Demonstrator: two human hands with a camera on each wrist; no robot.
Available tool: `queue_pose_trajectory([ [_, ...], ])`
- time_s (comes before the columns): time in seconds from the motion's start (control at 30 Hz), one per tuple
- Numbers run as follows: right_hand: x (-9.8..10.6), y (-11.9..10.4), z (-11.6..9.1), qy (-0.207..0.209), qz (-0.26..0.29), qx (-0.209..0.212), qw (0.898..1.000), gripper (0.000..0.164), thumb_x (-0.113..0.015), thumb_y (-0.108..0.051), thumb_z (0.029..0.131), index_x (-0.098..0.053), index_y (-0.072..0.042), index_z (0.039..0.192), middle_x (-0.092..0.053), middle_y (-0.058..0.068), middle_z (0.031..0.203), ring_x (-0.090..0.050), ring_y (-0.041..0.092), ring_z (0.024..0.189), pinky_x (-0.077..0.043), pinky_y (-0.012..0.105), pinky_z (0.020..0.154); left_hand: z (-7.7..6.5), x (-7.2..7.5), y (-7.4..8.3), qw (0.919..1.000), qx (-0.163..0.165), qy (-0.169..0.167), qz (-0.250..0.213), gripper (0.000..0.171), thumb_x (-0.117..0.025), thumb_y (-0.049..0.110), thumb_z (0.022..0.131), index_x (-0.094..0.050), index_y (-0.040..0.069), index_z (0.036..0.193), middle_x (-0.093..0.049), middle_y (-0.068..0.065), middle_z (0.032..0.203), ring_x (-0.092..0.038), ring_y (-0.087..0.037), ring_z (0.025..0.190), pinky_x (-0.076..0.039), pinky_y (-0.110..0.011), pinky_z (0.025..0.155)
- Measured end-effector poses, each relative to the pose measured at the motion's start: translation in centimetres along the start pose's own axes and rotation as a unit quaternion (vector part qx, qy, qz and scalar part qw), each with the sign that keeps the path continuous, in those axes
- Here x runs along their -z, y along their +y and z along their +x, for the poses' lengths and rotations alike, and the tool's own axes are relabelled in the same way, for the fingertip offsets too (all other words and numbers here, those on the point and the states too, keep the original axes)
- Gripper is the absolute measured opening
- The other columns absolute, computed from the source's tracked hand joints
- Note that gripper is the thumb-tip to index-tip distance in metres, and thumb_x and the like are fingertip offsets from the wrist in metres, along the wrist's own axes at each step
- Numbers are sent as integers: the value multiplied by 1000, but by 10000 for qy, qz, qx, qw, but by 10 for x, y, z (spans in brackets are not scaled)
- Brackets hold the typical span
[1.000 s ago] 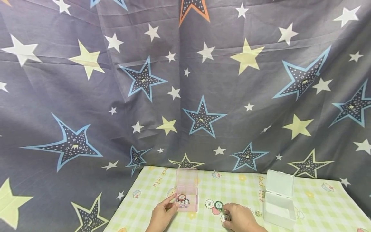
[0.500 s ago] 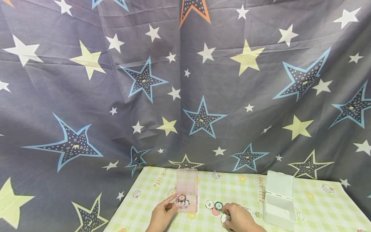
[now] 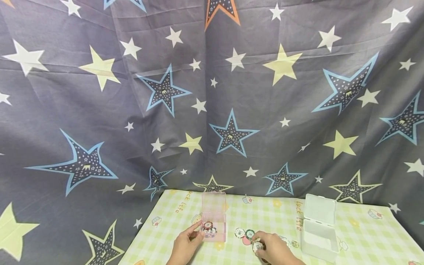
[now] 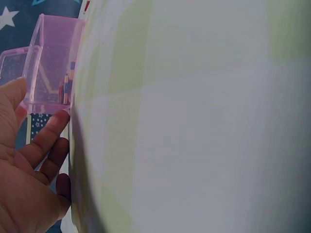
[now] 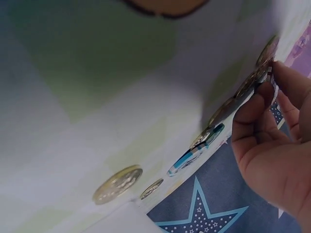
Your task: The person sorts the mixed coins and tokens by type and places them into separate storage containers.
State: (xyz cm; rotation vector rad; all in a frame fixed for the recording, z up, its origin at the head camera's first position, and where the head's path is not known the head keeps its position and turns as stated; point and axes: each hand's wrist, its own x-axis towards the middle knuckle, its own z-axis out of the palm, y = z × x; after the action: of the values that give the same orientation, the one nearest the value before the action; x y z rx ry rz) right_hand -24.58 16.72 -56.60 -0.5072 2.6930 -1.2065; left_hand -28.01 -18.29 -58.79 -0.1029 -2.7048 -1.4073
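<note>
Leftmost, the left hand point(image 3: 186, 244), fingers loosely spread, touches the pink box point(image 3: 221, 237), lid raised, chips point(image 3: 208, 226) inside. Rightward on the worktop point(image 3: 159, 239), a green chip point(image 3: 250, 234) lies beside the right hand point(image 3: 274, 247), its thumb and fingers pinching a white chip point(image 3: 256, 246); then a yellowish chip point(image 3: 295, 243), then an opened white box point(image 3: 318, 252).

Left fingers point(image 3: 193, 228) touching pink box point(image 3: 221, 227) — chips point(image 3: 208, 225) inside, right fingers point(image 3: 261, 236) pinching pale chip point(image 3: 256, 246), open white box point(image 3: 320, 210) on checked bench point(image 3: 366, 237)
</note>
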Motion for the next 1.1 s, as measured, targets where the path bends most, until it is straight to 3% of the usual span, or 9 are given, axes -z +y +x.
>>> queue_pose_trajectory([
  [0.1,3,4,0,-173,339,124,9992,22,-73,1,94,-74,-8,114,-64,-3,69,-48,8,54,-41,24,56,-1,0,1,10000,-16,22,26,50,-76,41,99,-68,24,145,-83,-3,106,-77,-21,99,-57,-60,95],
  [0.23,7,5,2,-275,359,138,9989,19,-74,-1,95,-75,-5,113,-73,1,87,-60,6,69,-49,27,63,-1,0,2,10000,-34,42,27,50,-76,40,99,-68,25,145,-83,-3,107,-76,-22,100,-57,-60,95],
  [0.37,9,3,3,-418,479,18,9980,21,-74,-4,96,-75,-2,117,-74,1,91,-63,8,74,-52,27,65,-1,0,2,10000,-39,28,24,50,-76,41,99,-68,25,146,-83,-3,108,-77,-23,101,-57,-60,95],
  [0.57,13,-2,2,-566,675,-39,9961,24,-73,-5,96,-75,0,120,-76,2,93,-66,11,74,-54,29,65,-1,0,1,10000,-51,33,51,50,-75,42,99,-68,24,146,-83,-3,107,-77,-23,100,-57,-61,96],
  [0.87,14,-7,3,-483,494,81,9976,22,-73,-6,96,-77,-1,118,-73,0,88,-62,9,72,-51,26,65,0,-2,1,10000,53,62,56,50,-75,43,99,-69,24,145,-83,-2,106,-77,-21,99,-57,-60,95],
  [1.1,11,-6,6,-447,853,-119,9953,22,-71,-4,97,-76,1,118,-71,2,83,-62,14,63,-52,28,62,2,-1,-2,10000,66,-22,25,52,-75,44,99,-69,23,145,-83,-4,108,-77,-23,100,-56,-62,97],
])
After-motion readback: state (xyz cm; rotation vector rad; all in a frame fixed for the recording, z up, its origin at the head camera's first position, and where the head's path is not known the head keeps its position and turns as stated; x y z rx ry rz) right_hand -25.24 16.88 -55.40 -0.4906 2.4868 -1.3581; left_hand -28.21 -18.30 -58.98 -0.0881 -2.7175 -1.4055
